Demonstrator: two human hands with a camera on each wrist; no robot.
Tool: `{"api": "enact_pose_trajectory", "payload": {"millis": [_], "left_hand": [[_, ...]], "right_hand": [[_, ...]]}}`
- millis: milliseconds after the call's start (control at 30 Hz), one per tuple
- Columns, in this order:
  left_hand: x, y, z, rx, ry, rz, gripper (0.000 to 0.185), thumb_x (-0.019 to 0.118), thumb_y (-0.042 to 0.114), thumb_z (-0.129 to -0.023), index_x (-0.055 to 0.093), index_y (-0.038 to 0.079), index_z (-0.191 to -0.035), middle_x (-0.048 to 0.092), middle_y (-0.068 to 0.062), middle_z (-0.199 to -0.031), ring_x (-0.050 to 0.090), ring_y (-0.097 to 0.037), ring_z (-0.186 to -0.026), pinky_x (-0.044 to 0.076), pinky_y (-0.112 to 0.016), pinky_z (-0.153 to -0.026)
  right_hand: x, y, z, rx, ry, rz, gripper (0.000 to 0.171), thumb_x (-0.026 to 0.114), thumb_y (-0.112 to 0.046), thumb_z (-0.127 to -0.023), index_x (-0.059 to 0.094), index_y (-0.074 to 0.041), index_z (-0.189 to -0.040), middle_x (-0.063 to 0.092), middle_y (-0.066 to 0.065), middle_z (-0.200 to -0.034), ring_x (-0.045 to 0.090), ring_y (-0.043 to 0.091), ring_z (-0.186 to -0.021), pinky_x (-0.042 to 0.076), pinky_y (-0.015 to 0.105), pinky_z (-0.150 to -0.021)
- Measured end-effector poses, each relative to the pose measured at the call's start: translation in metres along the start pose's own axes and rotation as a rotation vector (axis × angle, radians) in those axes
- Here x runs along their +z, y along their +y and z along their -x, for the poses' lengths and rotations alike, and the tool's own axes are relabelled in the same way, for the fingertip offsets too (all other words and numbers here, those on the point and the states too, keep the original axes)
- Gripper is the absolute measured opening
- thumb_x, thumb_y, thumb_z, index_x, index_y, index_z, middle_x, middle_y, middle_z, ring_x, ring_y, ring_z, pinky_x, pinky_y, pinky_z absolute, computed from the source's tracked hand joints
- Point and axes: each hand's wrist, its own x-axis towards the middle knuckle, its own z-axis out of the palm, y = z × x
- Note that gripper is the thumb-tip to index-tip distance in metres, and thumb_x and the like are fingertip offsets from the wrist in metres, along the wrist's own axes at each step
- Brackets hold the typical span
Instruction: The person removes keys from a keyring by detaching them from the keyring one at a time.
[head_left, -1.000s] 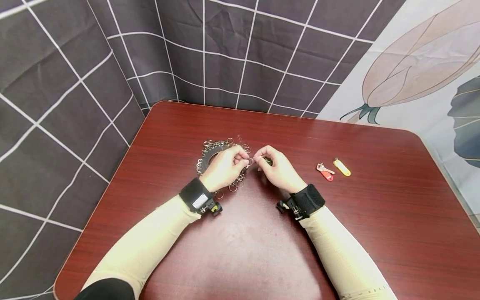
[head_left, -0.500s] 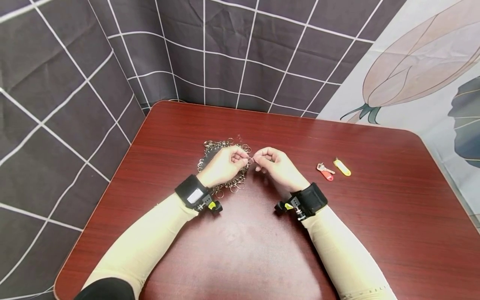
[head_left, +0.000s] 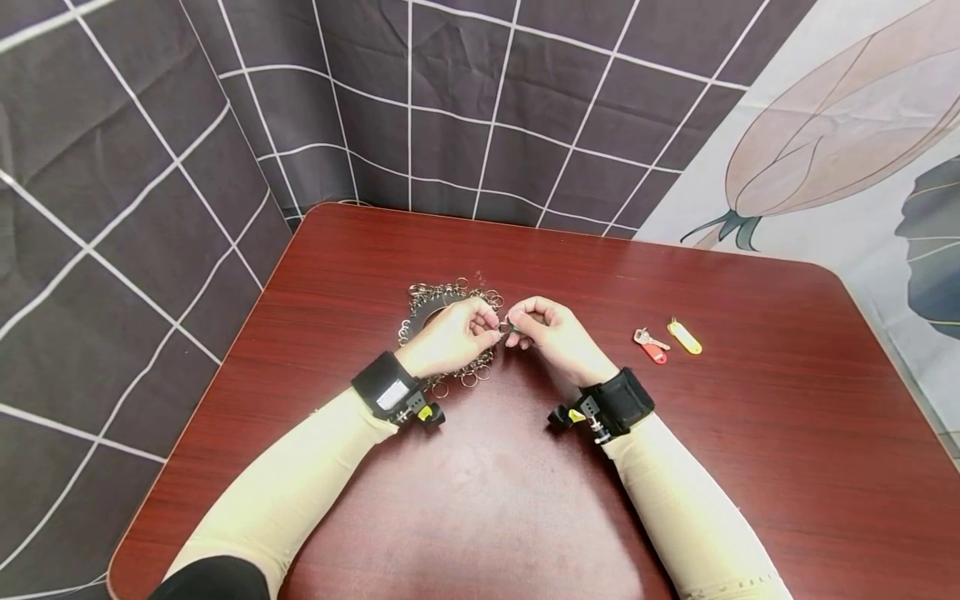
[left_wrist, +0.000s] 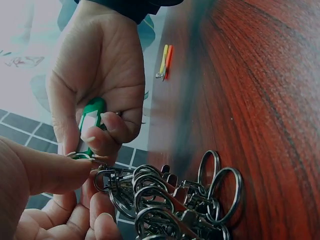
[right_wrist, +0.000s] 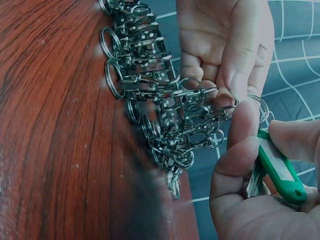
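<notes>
My left hand (head_left: 453,337) pinches a metal key ring (right_wrist: 260,106) at the right edge of a round, dark holder (head_left: 417,319) hung with several swivel clasps and rings. Opposite it, my right hand (head_left: 562,340) holds a green key tag (right_wrist: 281,170) with a whitish label; the thumb and curled fingers grip it. A silver key (right_wrist: 255,182) shows beside the tag among the right fingers. Both hands' fingertips meet at the ring. Whether the tag's own loop is threaded on that ring, I cannot tell. The left forearm and hand cover part of the holder.
To the right on the reddish-brown table (head_left: 480,500) lie a red key tag (head_left: 654,354) with a key (head_left: 651,338) and a yellow key tag (head_left: 684,337). A dark gridded curtain (head_left: 450,150) stands behind the table's far edge.
The right fingers have turned slightly, so the green tag, hidden half a second ago, peeks out again at the fingertips. The left fingertips have dropped a little. Red and yellow tags have stayed put.
</notes>
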Motion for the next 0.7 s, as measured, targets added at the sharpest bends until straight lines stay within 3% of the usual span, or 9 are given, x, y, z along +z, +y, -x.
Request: {"api": "enact_pose_trajectory", "payload": {"millis": [200, 433, 700], "left_hand": [[0.0011, -0.0014, -0.002, 0.001, 0.034, -0.003, 0.01, 0.065, 0.013, -0.09, 0.06, 0.008, -0.098, 0.064, -0.003, -0.09, 0.062, -0.015, -0.084, 0.051, -0.027, -0.076], [0.0024, -0.0031, -0.0024, 0.003, 0.108, 0.005, 0.009, 0.063, 0.009, -0.09, 0.058, 0.007, -0.097, 0.061, -0.004, -0.089, 0.059, -0.016, -0.083, 0.05, -0.028, -0.075], [0.0032, -0.0031, -0.0019, 0.01, 0.158, 0.012, 0.01, 0.063, 0.007, -0.09, 0.061, 0.009, -0.099, 0.06, -0.001, -0.086, 0.058, -0.014, -0.08, 0.049, -0.026, -0.072]], "right_hand": [[0.0006, -0.0029, 0.0016, 0.002, -0.003, -0.006, 0.022, 0.055, -0.007, -0.097, 0.054, 0.012, -0.108, 0.063, 0.011, -0.08, 0.061, 0.014, -0.069, 0.046, 0.023, -0.063], [-0.0012, -0.0024, 0.0025, -0.033, -0.018, 0.128, 0.012, 0.058, -0.009, -0.096, 0.058, 0.002, -0.101, 0.058, 0.032, -0.09, 0.063, 0.022, -0.072, 0.049, 0.031, -0.064], [-0.0041, -0.0012, 0.0028, -0.035, -0.069, 0.303, 0.012, 0.062, -0.012, -0.094, 0.058, -0.002, -0.101, 0.062, 0.016, -0.076, 0.058, 0.046, -0.073, 0.05, 0.048, -0.053]]}}
